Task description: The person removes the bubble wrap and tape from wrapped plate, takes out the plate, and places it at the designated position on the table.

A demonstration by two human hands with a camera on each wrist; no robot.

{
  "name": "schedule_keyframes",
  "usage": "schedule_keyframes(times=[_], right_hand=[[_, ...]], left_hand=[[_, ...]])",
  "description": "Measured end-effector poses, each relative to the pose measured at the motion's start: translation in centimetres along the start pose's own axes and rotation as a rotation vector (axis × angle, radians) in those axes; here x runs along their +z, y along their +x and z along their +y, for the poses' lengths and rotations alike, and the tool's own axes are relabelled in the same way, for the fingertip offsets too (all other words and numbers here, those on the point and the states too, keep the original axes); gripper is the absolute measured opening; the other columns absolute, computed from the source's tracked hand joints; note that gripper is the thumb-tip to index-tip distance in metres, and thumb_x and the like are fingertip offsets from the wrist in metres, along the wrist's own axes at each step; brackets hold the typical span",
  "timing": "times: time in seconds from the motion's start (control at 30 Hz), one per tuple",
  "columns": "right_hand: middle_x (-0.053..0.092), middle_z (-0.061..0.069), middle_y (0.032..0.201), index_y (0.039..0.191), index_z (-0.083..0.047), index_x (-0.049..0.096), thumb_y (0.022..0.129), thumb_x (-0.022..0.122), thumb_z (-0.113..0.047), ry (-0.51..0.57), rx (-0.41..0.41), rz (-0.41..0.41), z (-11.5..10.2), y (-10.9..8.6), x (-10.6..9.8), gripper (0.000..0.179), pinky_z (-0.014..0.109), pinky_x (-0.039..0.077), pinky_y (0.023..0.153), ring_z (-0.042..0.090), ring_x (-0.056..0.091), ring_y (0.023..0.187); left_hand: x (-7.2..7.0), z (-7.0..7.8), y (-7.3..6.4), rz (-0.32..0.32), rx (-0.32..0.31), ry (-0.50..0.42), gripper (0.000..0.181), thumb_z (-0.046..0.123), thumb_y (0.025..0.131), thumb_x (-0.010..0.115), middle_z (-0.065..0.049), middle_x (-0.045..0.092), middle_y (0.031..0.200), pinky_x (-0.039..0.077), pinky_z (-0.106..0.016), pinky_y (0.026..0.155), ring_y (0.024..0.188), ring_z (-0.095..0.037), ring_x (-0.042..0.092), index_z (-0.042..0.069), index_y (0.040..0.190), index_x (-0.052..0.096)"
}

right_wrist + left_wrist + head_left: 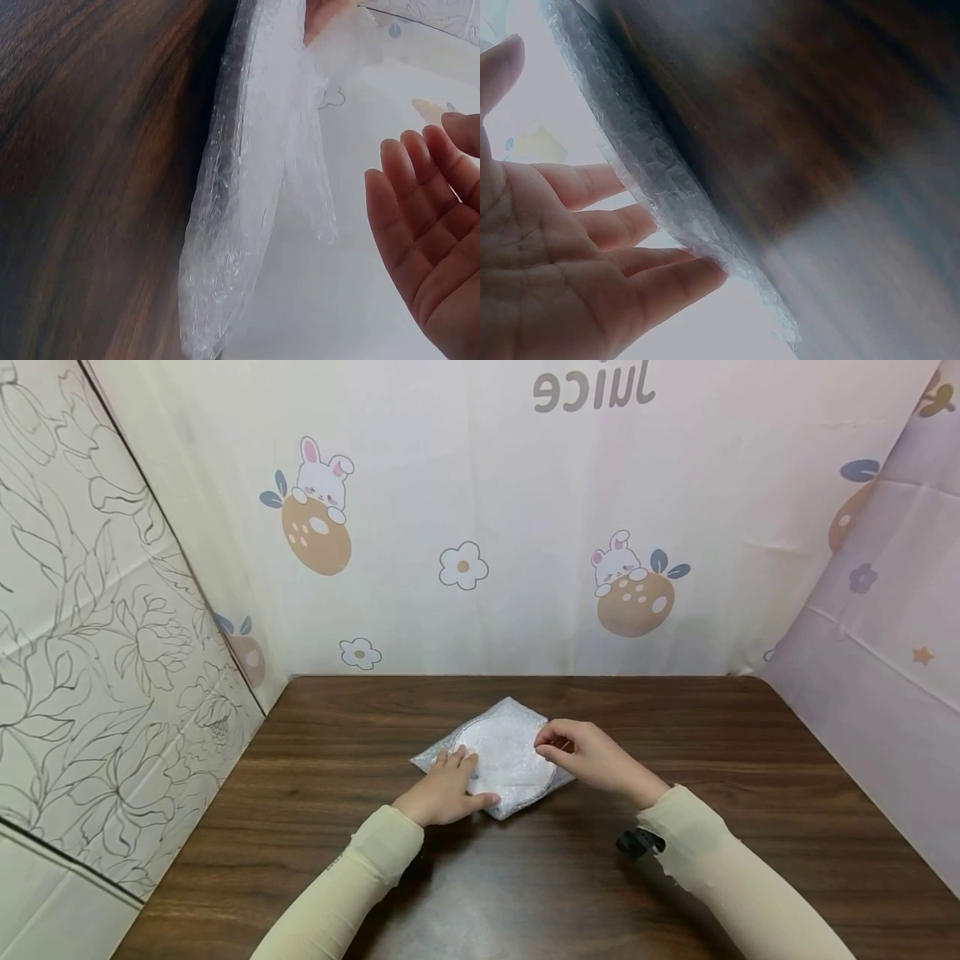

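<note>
The left hand point(447, 791), fingers spread, rests on the left side of the bubble-wrapped packet point(508, 756); the right hand point(600, 764), loosely bent and empty, hovers by its right edge. Under the packet is the brown table point(735, 760), behind it a rabbit-printed cloth point(525, 485).

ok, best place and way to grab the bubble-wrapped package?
Probably the right edge of the package, coming from the right: thumb above, fingers beneath. It lies flat, and clear wrap juts past the round white part there, giving a margin to pinch. The left hand covers the near-left side.
</note>
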State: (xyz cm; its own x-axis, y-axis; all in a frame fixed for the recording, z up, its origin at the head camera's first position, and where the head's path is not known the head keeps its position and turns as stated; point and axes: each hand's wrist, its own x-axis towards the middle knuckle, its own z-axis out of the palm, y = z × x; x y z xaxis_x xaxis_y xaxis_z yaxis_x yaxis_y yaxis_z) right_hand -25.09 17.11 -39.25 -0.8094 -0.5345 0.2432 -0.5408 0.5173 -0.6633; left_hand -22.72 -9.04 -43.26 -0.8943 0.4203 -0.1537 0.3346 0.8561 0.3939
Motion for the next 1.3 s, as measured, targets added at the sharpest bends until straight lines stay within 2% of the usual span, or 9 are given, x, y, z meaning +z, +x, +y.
schedule_keyframes(times=[0.1, 0.23, 0.37, 0.53, 0.77, 1.03, 1.3], right_hand=[[0.069, 0.004, 0.092, 0.099, -0.011, 0.069, 0.095, 0.065, -0.016, 0.0, 0.017, 0.019, 0.1, -0.2, -0.3, 0.008, 0.03, 0.052, 0.074, 0.01, 0.06, 0.082], [0.07, 0.002, 0.099, 0.106, -0.009, 0.069, 0.095, 0.064, -0.015, -0.054, 0.033, 0.053, 0.5, -0.4, -0.2, 0.014, 0.034, 0.054, 0.079, 0.012, 0.063, 0.088], [0.068, 0.006, 0.113, 0.118, -0.006, 0.066, 0.096, 0.063, -0.017, -0.147, 0.025, 0.057, 1.0, -0.7, 0.2, 0.025, 0.045, 0.055, 0.088, 0.022, 0.065, 0.102], [0.061, 0.016, 0.13, 0.132, 0.0, 0.057, 0.096, 0.064, -0.02, -0.238, 0.025, 0.021, 1.6, -1.1, 0.7, 0.042, 0.052, 0.049, 0.098, 0.033, 0.058, 0.121], [0.052, 0.025, 0.138, 0.142, 0.006, 0.044, 0.094, 0.064, -0.02, -0.309, 0.075, -0.02, 2.2, -1.2, 1.2, 0.058, 0.054, 0.045, 0.103, 0.038, 0.052, 0.128], [0.048, 0.03, 0.142, 0.145, 0.011, 0.037, 0.094, 0.064, -0.022, -0.326, 0.13, -0.083, 2.4, -1.3, 1.8, 0.066, 0.055, 0.044, 0.104, 0.041, 0.05, 0.13], [0.04, 0.03, 0.149, 0.146, 0.01, 0.036, 0.094, 0.064, -0.035, -0.341, 0.18, -0.137, 2.4, -1.1, 2.3, 0.074, 0.056, 0.037, 0.11, 0.043, 0.042, 0.137]], left_hand=[[0.0, 0.0, 0.0, 0.001, 0.002, 0.001, 0.089, 0.062, 0.092, 0.053, -0.026, 0.027, 0.157, 0.019, -0.054, 0.121, 0.146, -0.049, 0.019, -0.002, 0.15, 0.034], [0.0, 0.0, 0.0, 0.002, 0.008, 0.004, 0.089, 0.062, 0.092, 0.053, -0.026, 0.027, 0.157, 0.019, -0.054, 0.121, 0.147, -0.048, 0.019, -0.002, 0.15, 0.033], [-0.1, 0.0, -0.1, 0.003, 0.014, 0.004, 0.089, 0.062, 0.092, 0.053, -0.027, 0.027, 0.157, 0.018, -0.054, 0.121, 0.147, -0.047, 0.019, -0.003, 0.15, 0.033], [-0.1, 0.0, -0.1, 0.001, 0.013, 0.002, 0.089, 0.062, 0.093, 0.053, -0.027, 0.026, 0.157, 0.018, -0.054, 0.121, 0.147, -0.047, 0.019, -0.003, 0.15, 0.033], [0.1, -0.1, -0.1, 0.002, 0.02, 0.003, 0.088, 0.062, 0.093, 0.052, -0.026, 0.026, 0.158, 0.018, -0.053, 0.122, 0.148, -0.046, 0.018, -0.002, 0.15, 0.033], [0.1, -0.2, 0.0, 0.002, 0.015, 0.001, 0.088, 0.062, 0.093, 0.052, -0.026, 0.026, 0.158, 0.018, -0.054, 0.121, 0.147, -0.048, 0.018, -0.002, 0.15, 0.033], [0.0, 0.0, -0.1, 0.003, 0.006, -0.001, 0.089, 0.062, 0.092, 0.053, -0.026, 0.025, 0.158, 0.018, -0.055, 0.121, 0.147, -0.048, 0.018, -0.002, 0.151, 0.032]])
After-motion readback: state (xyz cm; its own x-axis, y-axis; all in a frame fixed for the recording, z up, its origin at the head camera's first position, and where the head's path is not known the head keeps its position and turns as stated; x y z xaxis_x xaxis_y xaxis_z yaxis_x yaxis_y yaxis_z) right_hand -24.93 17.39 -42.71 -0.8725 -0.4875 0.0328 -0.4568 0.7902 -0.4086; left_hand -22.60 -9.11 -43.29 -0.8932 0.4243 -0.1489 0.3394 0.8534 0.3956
